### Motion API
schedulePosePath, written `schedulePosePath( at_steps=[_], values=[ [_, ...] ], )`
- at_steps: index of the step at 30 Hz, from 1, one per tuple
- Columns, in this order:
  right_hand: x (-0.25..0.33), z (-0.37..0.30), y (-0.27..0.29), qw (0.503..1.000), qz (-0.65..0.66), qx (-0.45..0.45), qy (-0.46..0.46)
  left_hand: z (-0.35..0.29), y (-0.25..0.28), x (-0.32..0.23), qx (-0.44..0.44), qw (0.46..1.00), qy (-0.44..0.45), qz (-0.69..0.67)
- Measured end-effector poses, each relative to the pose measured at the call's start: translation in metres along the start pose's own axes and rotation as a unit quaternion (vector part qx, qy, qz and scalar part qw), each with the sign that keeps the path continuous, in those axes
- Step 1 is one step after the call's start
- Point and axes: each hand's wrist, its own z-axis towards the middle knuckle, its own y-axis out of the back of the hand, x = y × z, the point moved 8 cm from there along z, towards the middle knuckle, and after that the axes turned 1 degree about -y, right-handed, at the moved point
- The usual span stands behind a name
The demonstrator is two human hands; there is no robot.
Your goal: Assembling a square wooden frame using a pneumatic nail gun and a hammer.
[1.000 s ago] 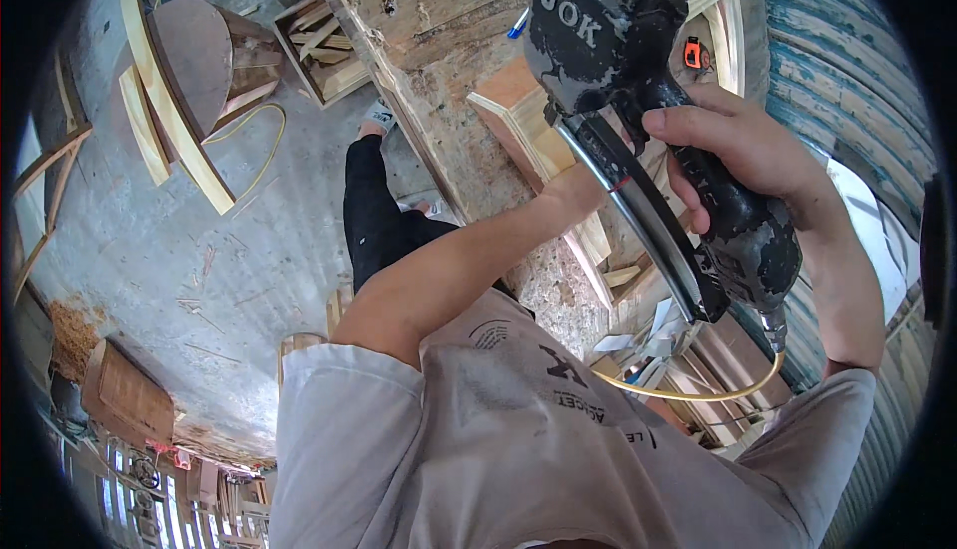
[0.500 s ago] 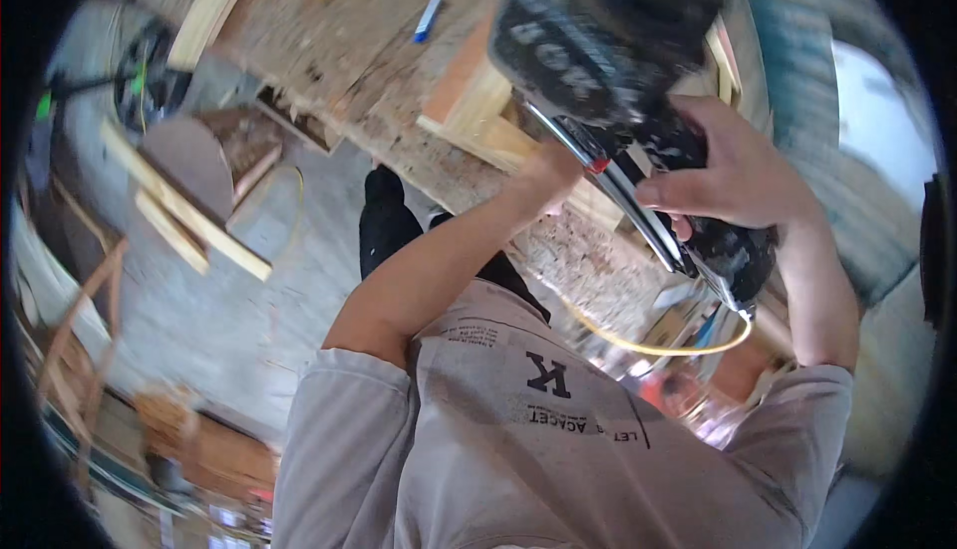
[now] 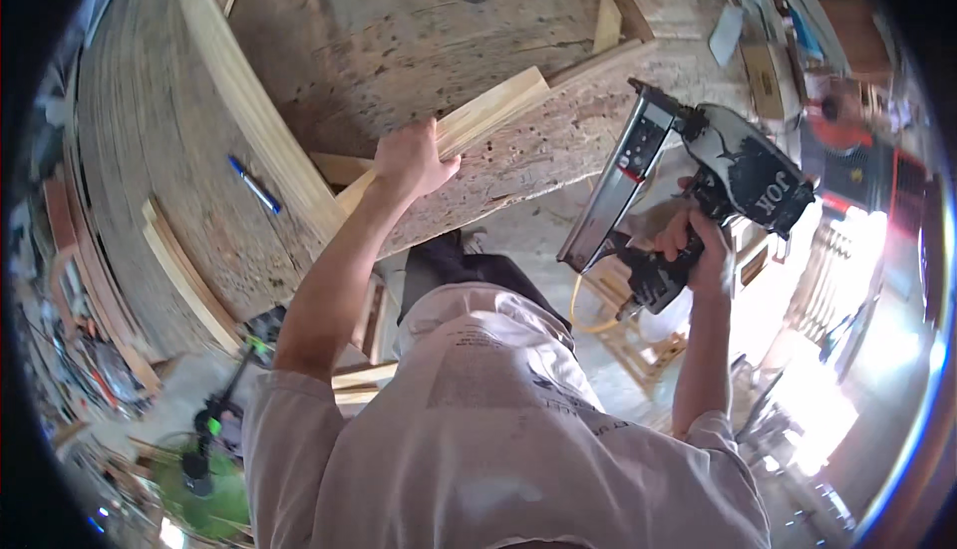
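Wooden bench [image 3: 150, 140], pitted, pale frame [image 3: 254, 100] atop, grey floor [image 3: 528, 235]

A broad wooden worktop [image 3: 349, 80] is noted, its surface scarred and pitted with dark marks, its near edge worn. Beyond that edge, grey floor [image 3: 528, 225] is exposed. Mixed clutter [image 3: 100, 360] is massed along the left side. Slatted woodwork [image 3: 832, 275] is seen at the right, partly washed out. Strong white glare [image 3: 797, 424] is recorded at the lower right; whether it is admitted by a window or doorway cannot be determined.
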Motion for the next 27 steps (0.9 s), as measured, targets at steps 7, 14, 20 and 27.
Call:
schedulePosePath(
  at_steps=[7, 14, 20, 27],
  values=[
    [-0.153, -0.047, 0.042, 0.963, 0.266, -0.026, -0.042, 0.041, -0.042, -0.088, 0.036, 0.998, -0.045, -0.029],
    [-0.261, -0.081, -0.008, 0.900, 0.427, 0.020, -0.079, 0.101, -0.068, -0.123, -0.027, 0.992, -0.125, -0.007],
    [-0.303, -0.108, -0.052, 0.878, 0.463, 0.035, -0.115, 0.112, -0.080, -0.124, -0.078, 0.988, -0.129, -0.027],
    [-0.317, -0.122, -0.101, 0.881, 0.450, 0.073, -0.124, 0.086, -0.070, -0.138, -0.015, 0.999, -0.036, -0.003]
  ],
)
